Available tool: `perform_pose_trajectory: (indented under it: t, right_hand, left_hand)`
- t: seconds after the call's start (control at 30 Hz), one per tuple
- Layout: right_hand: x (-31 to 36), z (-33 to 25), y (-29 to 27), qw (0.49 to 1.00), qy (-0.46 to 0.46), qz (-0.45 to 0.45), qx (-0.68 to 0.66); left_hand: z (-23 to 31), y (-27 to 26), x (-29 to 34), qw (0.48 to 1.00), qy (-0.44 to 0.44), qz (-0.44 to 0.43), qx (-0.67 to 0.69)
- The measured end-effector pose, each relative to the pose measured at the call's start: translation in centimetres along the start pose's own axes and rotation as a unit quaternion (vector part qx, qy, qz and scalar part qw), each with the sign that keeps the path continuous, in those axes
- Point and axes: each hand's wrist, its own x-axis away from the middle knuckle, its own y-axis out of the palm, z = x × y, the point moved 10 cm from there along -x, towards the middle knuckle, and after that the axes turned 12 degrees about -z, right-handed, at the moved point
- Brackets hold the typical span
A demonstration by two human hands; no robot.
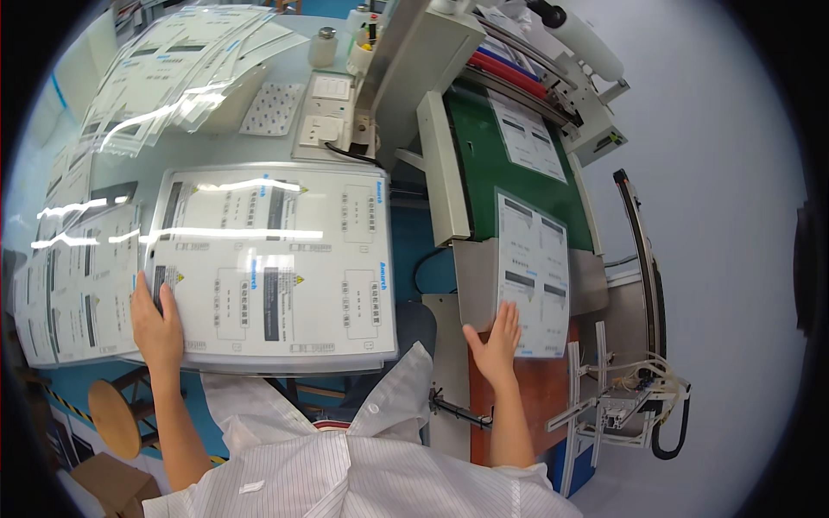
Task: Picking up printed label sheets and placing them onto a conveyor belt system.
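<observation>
A thick stack of printed clear plastic sheets (pixel 233 259) lies on the table in front of me. At its left edge rests my left hand (pixel 158 324), fingers stretched out and apart, touching the sheets without a visible grip. Off to the right, a single printed sheet (pixel 534 259) lies partly on a green conveyor belt (pixel 473 164) and partly on the metal plate (pixel 477 276) before it. My right hand (pixel 496 350) is spread open against that sheet's near left edge. Farther along the belt, another printed sheet (pixel 527 138) lies close to the machine's rollers (pixel 509 73).
More printed sheets (pixel 78 293) overlap at the left, and a loose fanned pile (pixel 173 69) lies at the back left. Behind the stack are a power socket block (pixel 324 129) and a small bottle (pixel 323 47). A metal frame with hoses (pixel 626 401) stands right; a wooden stool (pixel 114 419) is lower left.
</observation>
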Motion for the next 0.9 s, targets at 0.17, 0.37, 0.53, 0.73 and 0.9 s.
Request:
perform_pose_trajectory:
  t: [0.17,0.37,0.53,0.73,0.9]
  right_hand:
    - [2.2,-1.2,0.3,0.996,-0.044,-0.037,0.071]
    - [1.9,-6.0,-5.1,0.995,-0.026,0.007,-0.092]
    - [7.5,-16.6,-7.8,0.963,-0.239,0.078,-0.097]
    - [12.7,-25.3,-4.4,0.844,-0.535,0.012,0.02]
    - [12.9,-26.4,-1.5,0.826,-0.556,-0.012,0.09]
  left_hand:
    - [0.0,-0.7,0.5,1.0,0.016,0.023,0.002]
    - [1.3,-2.2,0.6,0.996,0.054,0.055,0.046]
    - [0.4,-3.5,1.0,0.986,0.075,0.082,0.12]
    - [-3.4,-0.5,-0.1,0.763,-0.036,-0.091,0.639]
    - [-2.6,0.4,0.7,0.677,-0.093,-0.22,0.696]
